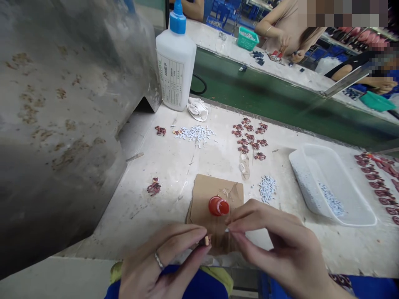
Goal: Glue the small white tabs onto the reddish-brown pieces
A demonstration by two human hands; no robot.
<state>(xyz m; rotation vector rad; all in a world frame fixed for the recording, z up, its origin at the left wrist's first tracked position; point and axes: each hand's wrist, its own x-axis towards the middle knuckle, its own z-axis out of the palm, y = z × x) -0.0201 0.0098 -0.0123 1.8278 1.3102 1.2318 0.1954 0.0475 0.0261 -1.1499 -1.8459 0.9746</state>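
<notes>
My left hand (pixel 165 255), a ring on one finger, pinches a small brown figurine (pixel 206 240) that is mostly hidden between thumb and fingers. Close by on the right, my right hand (pixel 274 238) has a tiny white piece (pixel 227 229) between its fingertips; its exact shape is too small to make out. The two held pieces are apart. Just beyond my fingers a small red cup (pixel 218 206) rests on a piece of brown cardboard (pixel 202 189). To its right lies a little pile of pale blue-white pieces (pixel 267 189).
A glue bottle (pixel 176 62) with a blue cap stands at the back beside a large grey metal housing (pixel 62 124). Rows of brown figurines (pixel 249 138), another pale pile (pixel 196 133) and a white plastic tub (pixel 330 182) occupy the table. People work across the green divider (pixel 249 87).
</notes>
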